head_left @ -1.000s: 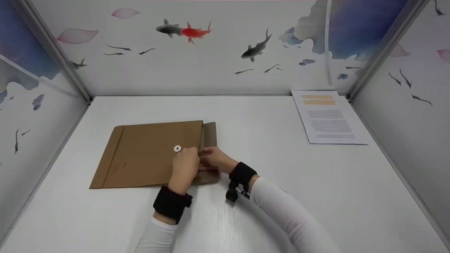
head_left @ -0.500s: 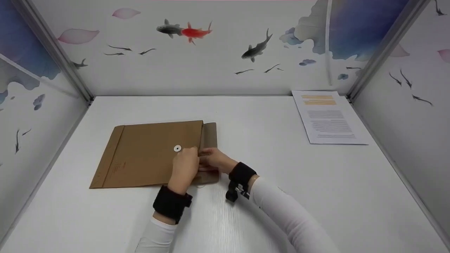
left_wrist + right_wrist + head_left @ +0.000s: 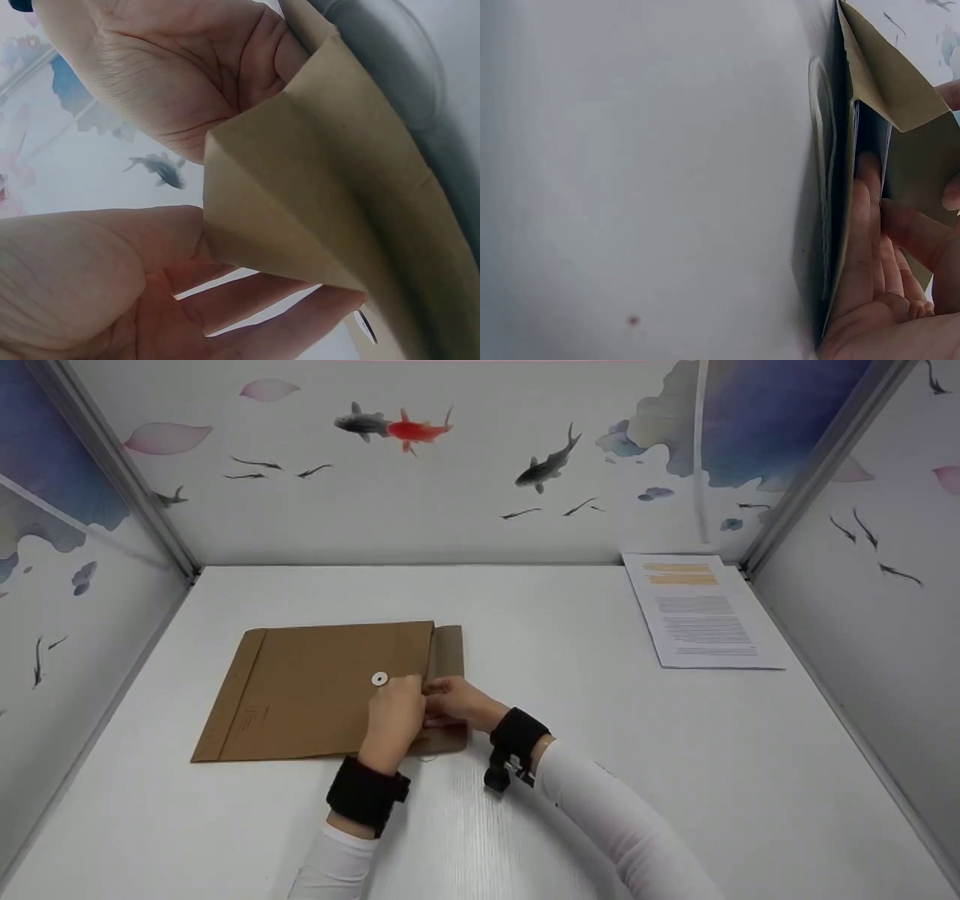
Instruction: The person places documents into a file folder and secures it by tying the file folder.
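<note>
A brown kraft envelope [image 3: 315, 690] lies flat on the white table [image 3: 570, 675], with a white round button [image 3: 379, 679] near its open right end and the flap [image 3: 448, 649] folded out. My left hand [image 3: 394, 718] pinches the upper layer at the envelope's mouth, thumb and fingers on the paper edge [image 3: 225, 240]. Opposite it, my right hand [image 3: 459, 702] holds the flap side, its fingers [image 3: 870, 247] slipped into the opening. In the left wrist view the right hand's palm [image 3: 172, 67] lies behind the lifted brown paper [image 3: 330, 202]. The inside of the envelope stays hidden.
A stack of printed white sheets [image 3: 701, 607] lies at the back right corner. Walls painted with fish enclose the table on the left, back and right. Bare white tabletop [image 3: 630, 180] spreads right of the envelope and toward the front edge.
</note>
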Available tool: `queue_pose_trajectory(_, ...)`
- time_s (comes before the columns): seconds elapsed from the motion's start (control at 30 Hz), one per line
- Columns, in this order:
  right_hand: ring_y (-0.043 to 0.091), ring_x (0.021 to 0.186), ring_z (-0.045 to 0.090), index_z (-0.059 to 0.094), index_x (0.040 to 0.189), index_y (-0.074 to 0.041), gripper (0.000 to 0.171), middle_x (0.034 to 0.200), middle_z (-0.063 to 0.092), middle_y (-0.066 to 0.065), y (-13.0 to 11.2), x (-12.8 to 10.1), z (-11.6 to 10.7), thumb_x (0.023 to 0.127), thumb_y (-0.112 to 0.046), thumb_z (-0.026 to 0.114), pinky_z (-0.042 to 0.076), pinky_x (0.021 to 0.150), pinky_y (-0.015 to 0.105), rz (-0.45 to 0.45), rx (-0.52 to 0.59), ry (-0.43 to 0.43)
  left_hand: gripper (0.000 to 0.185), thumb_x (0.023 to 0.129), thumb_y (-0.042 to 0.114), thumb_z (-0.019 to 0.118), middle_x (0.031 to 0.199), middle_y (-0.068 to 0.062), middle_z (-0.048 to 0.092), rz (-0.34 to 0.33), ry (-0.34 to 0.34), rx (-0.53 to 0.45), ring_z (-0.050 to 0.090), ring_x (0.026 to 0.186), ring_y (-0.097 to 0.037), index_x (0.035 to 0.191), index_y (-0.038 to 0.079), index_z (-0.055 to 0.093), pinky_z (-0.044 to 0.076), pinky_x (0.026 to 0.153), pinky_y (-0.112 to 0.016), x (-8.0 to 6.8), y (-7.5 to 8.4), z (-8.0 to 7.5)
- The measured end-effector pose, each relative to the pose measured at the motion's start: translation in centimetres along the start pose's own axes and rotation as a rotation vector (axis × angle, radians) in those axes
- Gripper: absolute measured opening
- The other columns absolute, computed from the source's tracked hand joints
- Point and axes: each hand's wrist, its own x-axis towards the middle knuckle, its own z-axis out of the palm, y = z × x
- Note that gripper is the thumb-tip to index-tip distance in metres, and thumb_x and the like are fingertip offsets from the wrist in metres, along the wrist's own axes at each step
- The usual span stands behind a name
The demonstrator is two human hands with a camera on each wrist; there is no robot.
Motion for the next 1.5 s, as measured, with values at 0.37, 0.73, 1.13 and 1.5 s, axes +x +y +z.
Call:
queue_pose_trajectory(0.37,0.007,0.085,0.072,0.063,0.135,0.002,0.037,0.116,0.075,0.013,0.3,-1.2,-1.0,0.099,-0.006,0.063,0.061,0.081,0.022,-0.040,0.039,0.009,0.011,0.097,0.004,0.060,0.094,-0.023,0.075,0.017,0.010,0.018,0.075,0.086,-0.039,0.095,-0.004,0.068,0.061,0.068,-0.051,0.1,-0.1,0.2)
queue_pose_trajectory(0.73,0.009,0.092,0.074,0.058,0.137,0.007,0.038,0.128,0.070,0.026,0.8,-2.9,-2.0,0.101,-0.001,0.055,0.060,0.083,0.021,-0.097,0.051,-0.067,0.010,0.094,0.004,0.065,0.091,-0.022,0.074,0.019,0.021,0.020,0.074,0.085,-0.040,0.089,-0.003,0.069,0.061,0.067,-0.050,0.1,-0.1,0.6)
queue_pose_trajectory(1.13,0.009,0.092,0.076,0.058,0.138,0.007,0.038,0.127,0.071,0.026,1.6,-4.8,-3.4,0.102,-0.004,0.057,0.061,0.083,0.021,-0.083,0.079,-0.089,0.012,0.092,0.005,0.066,0.094,-0.021,0.076,-0.041,-0.044,0.039,0.075,0.089,-0.039,0.090,-0.003,0.075,0.061,0.071,-0.051,0.5,0.2,1.5)
queue_pose_trajectory(1.5,0.012,0.097,0.077,0.056,0.139,0.009,0.040,0.125,0.073,0.024,1.6,-6.7,-5.4,0.102,-0.007,0.057,0.060,0.092,0.028,-0.084,0.092,-0.076,0.012,0.092,0.005,0.067,0.092,-0.022,0.075,-0.013,-0.015,0.087,0.075,0.088,-0.042,0.088,-0.003,0.074,0.061,0.072,-0.052,0.2,0.5,2.0)
